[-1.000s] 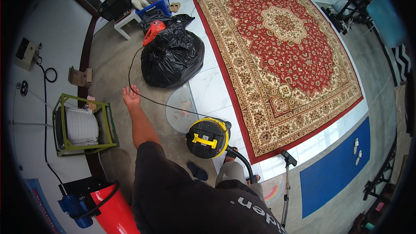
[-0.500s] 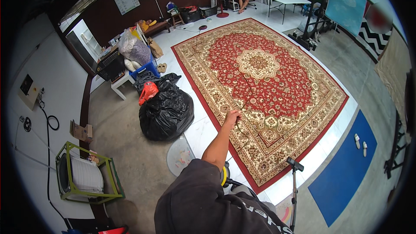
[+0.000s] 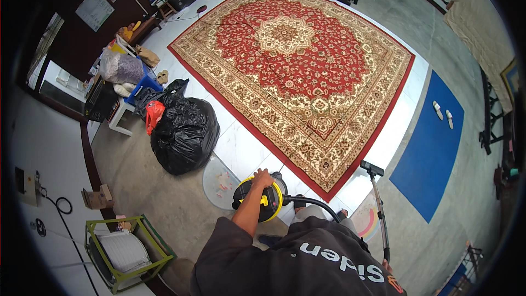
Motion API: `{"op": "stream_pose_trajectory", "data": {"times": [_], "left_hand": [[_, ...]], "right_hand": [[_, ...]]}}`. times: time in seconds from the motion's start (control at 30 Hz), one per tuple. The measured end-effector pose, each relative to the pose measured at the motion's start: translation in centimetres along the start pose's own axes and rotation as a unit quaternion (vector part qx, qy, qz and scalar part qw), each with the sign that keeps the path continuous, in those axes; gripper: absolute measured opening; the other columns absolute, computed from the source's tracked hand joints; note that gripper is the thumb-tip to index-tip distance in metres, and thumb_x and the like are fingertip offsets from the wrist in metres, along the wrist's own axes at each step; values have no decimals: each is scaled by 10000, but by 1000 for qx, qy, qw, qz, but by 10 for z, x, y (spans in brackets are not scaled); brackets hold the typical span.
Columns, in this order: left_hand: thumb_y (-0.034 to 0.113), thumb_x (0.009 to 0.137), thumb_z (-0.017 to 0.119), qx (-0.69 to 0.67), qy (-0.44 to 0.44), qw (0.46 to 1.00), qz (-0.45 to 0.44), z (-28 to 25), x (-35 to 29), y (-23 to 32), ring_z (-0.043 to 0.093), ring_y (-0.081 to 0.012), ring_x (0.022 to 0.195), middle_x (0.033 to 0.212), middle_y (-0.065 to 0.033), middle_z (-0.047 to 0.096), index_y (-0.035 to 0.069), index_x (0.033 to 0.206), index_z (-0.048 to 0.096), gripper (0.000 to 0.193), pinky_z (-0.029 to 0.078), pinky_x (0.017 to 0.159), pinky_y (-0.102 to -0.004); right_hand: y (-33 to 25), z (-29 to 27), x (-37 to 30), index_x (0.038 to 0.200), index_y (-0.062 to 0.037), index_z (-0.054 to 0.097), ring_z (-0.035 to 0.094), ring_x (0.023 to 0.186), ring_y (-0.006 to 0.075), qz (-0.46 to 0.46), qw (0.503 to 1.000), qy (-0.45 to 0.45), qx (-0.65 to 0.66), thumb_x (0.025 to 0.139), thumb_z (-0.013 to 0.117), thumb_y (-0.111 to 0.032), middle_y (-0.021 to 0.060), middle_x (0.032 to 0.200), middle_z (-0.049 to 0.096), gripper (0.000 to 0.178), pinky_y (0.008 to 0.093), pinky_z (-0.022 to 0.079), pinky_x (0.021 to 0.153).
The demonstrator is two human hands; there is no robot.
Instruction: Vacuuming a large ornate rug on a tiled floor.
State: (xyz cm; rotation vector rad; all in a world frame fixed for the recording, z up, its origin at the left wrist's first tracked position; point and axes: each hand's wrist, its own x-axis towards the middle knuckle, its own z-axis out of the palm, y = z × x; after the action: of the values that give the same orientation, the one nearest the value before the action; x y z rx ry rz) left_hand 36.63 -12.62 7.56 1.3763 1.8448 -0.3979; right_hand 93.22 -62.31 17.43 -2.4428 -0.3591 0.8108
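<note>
Left hand on vacuum canister, wand in right, at the rug's near corner.

Left hand (image 3: pixel 263 178) rests on top of the yellow-and-black vacuum canister (image 3: pixel 260 200), fingers curled over it; how tight, cannot tell. Right hand (image 3: pixel 388 266) is mostly hidden at the wand (image 3: pixel 379 214), finger state unclear. Black hose (image 3: pixel 312 204) arcs from the canister toward the body. Canister stands on pale tile just beside the red patterned rug (image 3: pixel 296 60), near its corner. Black rubbish bag (image 3: pixel 183 134) sits left, apart; blue mat (image 3: pixel 430 148) right. Open tile strip runs between rug edge and mat.
</note>
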Motion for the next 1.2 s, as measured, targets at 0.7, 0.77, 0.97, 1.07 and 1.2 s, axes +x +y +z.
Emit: {"op": "stream_pose_trajectory", "data": {"times": [0.7,0.77,0.97,1.07,1.2], "left_hand": [[481,763,787,136,-42,989,49,93,-23,-125,645,-411,1076,1086,-229,698,6,996,722,533,500,939,-477],[483,770,780,128,-29,990,54,78,-43,-105,647,-412,1068,1082,-231,698,5,994,720,532,500,932,-480],[444,789,781,67,9,995,-68,31,-98,-24,668,-406,1022,1041,-232,706,6,982,721,482,506,893,-472],[418,804,785,10,75,992,-105,32,-110,-13,698,-373,914,935,-200,730,-14,914,724,450,524,806,-447],[233,854,788,-127,131,975,-127,38,-134,33,601,-153,574,670,-83,638,-38,789,668,303,474,542,-333]], "right_hand": [[-182,-49,73,806,-74,547,468,481,86,38,995,29,90,917,672,-441,-22,614,476,403,255,387,436],[-185,-59,89,803,-74,549,471,479,87,41,995,33,88,918,670,-438,-22,607,480,400,256,385,436],[-194,-103,180,775,-79,544,471,447,95,-14,996,35,83,907,674,-443,-7,557,492,408,269,375,435],[-214,-131,233,742,-80,532,470,443,97,-48,996,15,70,909,668,-429,-10,531,480,410,271,362,436],[-236,-171,303,777,-39,591,491,459,99,-85,993,0,82,888,695,-400,-1,538,500,392,283,368,436]]}}
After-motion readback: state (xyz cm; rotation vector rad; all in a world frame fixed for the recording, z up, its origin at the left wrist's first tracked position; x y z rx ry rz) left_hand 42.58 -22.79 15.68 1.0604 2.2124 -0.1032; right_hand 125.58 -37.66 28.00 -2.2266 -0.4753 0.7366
